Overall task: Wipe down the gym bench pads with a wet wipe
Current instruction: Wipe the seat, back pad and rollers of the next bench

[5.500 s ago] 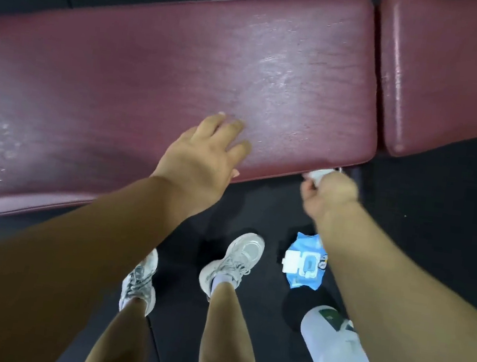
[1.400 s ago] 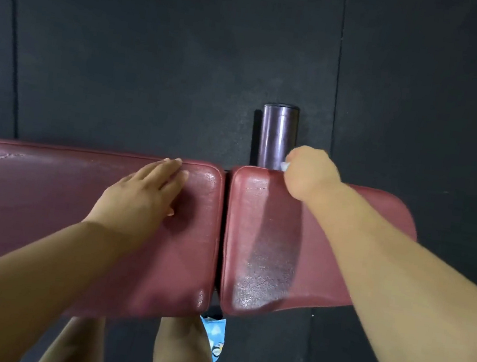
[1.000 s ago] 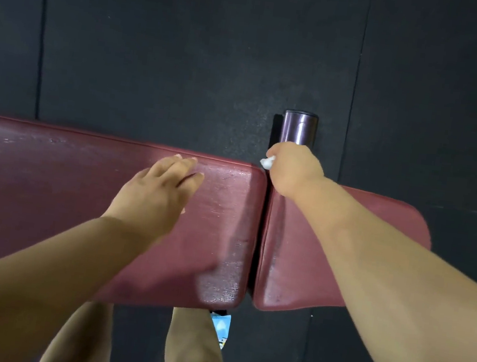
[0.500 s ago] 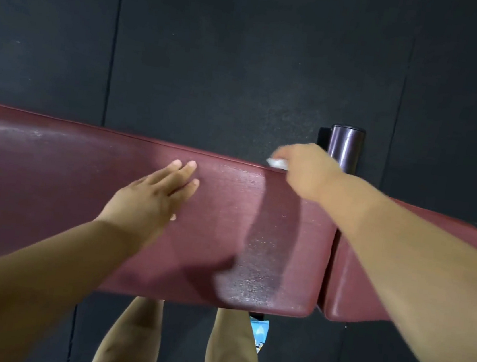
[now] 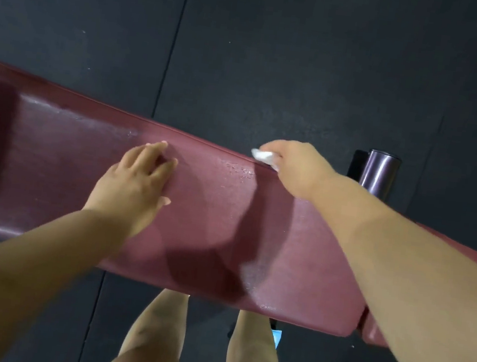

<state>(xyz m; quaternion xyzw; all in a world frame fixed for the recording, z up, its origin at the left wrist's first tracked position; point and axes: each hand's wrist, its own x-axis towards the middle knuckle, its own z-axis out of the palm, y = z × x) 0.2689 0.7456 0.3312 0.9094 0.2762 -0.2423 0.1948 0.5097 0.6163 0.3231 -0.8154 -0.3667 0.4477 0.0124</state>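
Note:
The long maroon bench pad [image 5: 62,165] runs across the view, tilted down to the right, with wet streaks on it. My right hand [image 5: 299,167] grips a crumpled white wet wipe [image 5: 264,156] against the pad's far edge. My left hand [image 5: 135,183] rests flat on the pad's middle, fingers straight. A second, shorter maroon pad [image 5: 374,337] shows at the lower right, mostly hidden behind my right forearm.
A dark purple foam roller post [image 5: 379,174] stands beyond the bench at the right. Dark rubber floor mats [image 5: 247,46] surround the bench. A corner of the blue wipes packet [image 5: 276,337] lies on the floor under the bench, beside my legs [image 5: 155,336].
My right hand has slid the wipe leftward along the far edge, from the short pad across the gap onto the long pad. My left hand stays flat on the pad.

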